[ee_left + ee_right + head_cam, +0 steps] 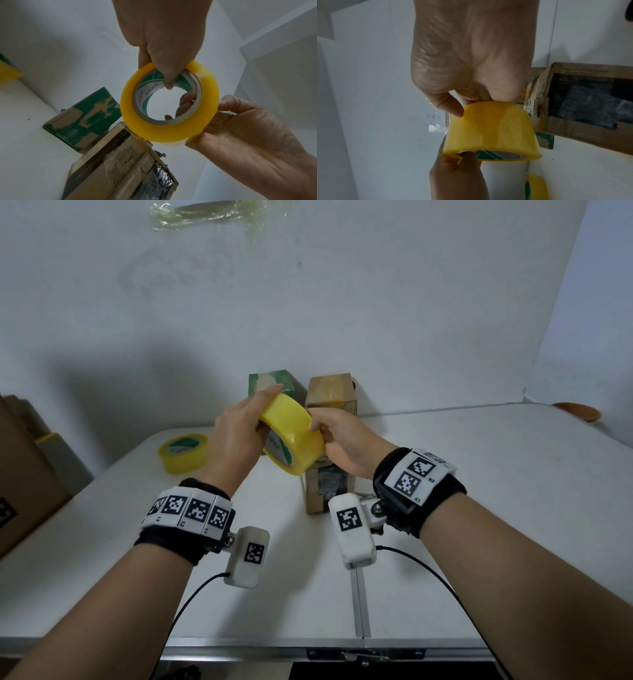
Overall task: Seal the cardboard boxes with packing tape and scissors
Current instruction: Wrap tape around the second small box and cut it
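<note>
A yellow packing tape roll [291, 436] with a green-and-white core is held in the air between both hands. My left hand [263, 412] grips it from the left, fingers over the outer face and thumb [169, 81] hooked inside the core. My right hand [322, 433] pinches the roll's [491, 129] right rim, thumb on the outer face. Right behind and below the roll stands a tall brown cardboard box [330, 395] with old tape and a dark torn label [154, 180]. A green box [270, 381] stands to its left by the wall. No scissors are in view.
A second yellow tape roll [183, 453] lies on the white table [479, 491] to the left. A large cardboard carton [24, 474] stands past the table's left edge. A brown dish [579, 410] sits at the far right. Crumpled clear tape [205, 213] sticks high on the wall.
</note>
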